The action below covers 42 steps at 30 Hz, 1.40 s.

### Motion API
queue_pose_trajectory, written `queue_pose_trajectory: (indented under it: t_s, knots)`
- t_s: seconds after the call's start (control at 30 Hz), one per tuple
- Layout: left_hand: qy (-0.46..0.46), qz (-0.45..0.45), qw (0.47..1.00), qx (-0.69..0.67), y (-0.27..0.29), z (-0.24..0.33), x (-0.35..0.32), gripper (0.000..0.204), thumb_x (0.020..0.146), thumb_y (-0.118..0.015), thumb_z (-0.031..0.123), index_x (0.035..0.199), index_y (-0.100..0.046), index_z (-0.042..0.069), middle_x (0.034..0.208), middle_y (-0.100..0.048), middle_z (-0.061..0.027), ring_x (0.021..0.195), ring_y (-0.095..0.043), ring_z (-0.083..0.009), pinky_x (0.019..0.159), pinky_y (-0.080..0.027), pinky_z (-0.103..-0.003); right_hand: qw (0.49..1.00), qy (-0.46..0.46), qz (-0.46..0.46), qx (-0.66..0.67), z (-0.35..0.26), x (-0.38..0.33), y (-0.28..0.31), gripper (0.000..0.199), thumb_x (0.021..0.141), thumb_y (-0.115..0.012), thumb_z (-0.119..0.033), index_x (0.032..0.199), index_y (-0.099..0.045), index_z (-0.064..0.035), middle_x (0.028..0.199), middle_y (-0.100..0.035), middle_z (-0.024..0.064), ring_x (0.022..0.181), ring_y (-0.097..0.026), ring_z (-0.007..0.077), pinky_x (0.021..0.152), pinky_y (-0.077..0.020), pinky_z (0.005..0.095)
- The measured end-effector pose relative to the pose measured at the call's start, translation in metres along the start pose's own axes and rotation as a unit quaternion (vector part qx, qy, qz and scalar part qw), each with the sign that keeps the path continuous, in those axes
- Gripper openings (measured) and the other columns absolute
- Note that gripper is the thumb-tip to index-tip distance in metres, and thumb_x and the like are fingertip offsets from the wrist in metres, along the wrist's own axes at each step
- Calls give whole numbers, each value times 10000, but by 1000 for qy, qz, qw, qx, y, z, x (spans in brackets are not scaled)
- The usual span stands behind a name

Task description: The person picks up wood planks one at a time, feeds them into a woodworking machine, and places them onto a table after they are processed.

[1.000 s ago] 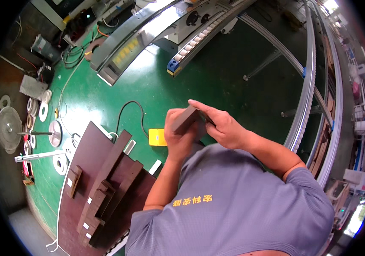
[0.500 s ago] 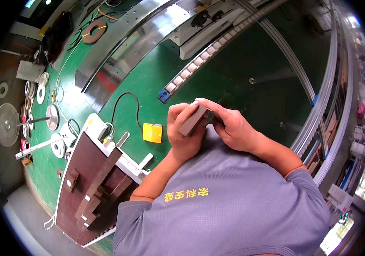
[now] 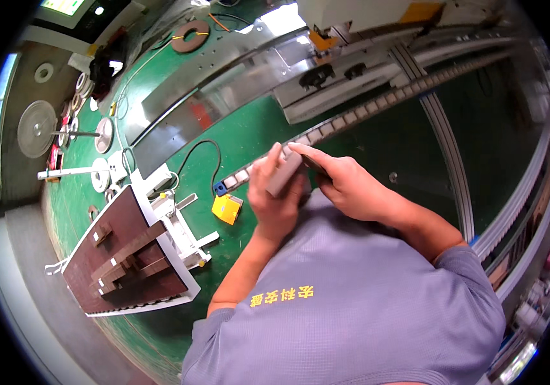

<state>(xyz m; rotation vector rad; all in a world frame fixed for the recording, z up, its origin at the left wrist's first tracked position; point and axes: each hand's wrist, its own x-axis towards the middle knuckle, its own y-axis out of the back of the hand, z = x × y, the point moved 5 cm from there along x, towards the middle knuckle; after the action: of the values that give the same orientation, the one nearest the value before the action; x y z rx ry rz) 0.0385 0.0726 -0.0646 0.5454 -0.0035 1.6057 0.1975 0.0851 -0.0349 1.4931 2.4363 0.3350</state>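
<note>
In front of my chest, a short brown wood-look strip (image 3: 284, 174) is held at a slant. My left hand (image 3: 273, 208) is closed around it, slightly blurred, with the fingers behind the strip. My right hand (image 3: 355, 189) is closed at the strip's upper end, its index finger stretched along the top and its other fingers curled below. A dark edge shows under the right index finger; what it belongs to is hard to make out.
At lower left, several brown strips (image 3: 135, 266) with white labels lie on a dark red-brown tabletop (image 3: 127, 215). A roller rail (image 3: 352, 117) crosses ahead beside a metal machine bed (image 3: 223, 83). A yellow foot-pedal box (image 3: 227, 208) with a cable rests on the green floor (image 3: 185, 256).
The view has turned, so the roller rail now lies just behind my hands and the labelled strips appear lower left. Both hands still grip the strip, its face tilted more toward the light.
</note>
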Motion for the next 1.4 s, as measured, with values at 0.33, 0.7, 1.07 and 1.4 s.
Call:
queue_pose_trajectory:
  t_s: [0.33, 0.7, 1.07, 1.4]
  knots:
    - [363, 208, 871, -256, 51, -168, 36, 820, 911, -634, 31, 1607, -212, 132, 1169, -647, -112, 882, -679, -192, 689, -570, -296, 966, -222, 114, 70, 162, 2, 95, 655, 909, -454, 28, 1534, -382, -153, 1236, -677, 126, 668, -575, 125, 632, -493, 292]
    - [358, -56, 900, -242, -125, -205, 71, 825, 978, -606, 74, 1627, -109, 182, 802, -675, -33, 688, -635, -98, 626, -589, -284, 931, -312, 182, 42, 216, -34, 96, 662, 900, -492, 4, 1537, -363, -120, 1218, -685, 131, 668, -581, 129, 628, -489, 292]
    - [390, -56, 857, -332, -200, -200, 119, 856, 939, -624, 4, 1622, -140, 183, 901, -724, -108, 723, -717, -186, 580, -619, -319, 936, -296, 193, 7, 242, -46, 153, 662, 914, -518, -6, 1547, -357, -113, 1252, -668, 147, 812, -609, 136, 761, -502, 283]
    - [386, -50, 849, -358, -305, -179, 143, 852, 924, -608, -30, 1620, -169, 190, 970, -712, -158, 749, -732, -274, 582, -630, -354, 936, -286, 203, 7, 273, -79, 247, 652, 933, -510, -22, 1557, -346, -118, 1272, -654, 148, 945, -643, 181, 858, -498, 318]
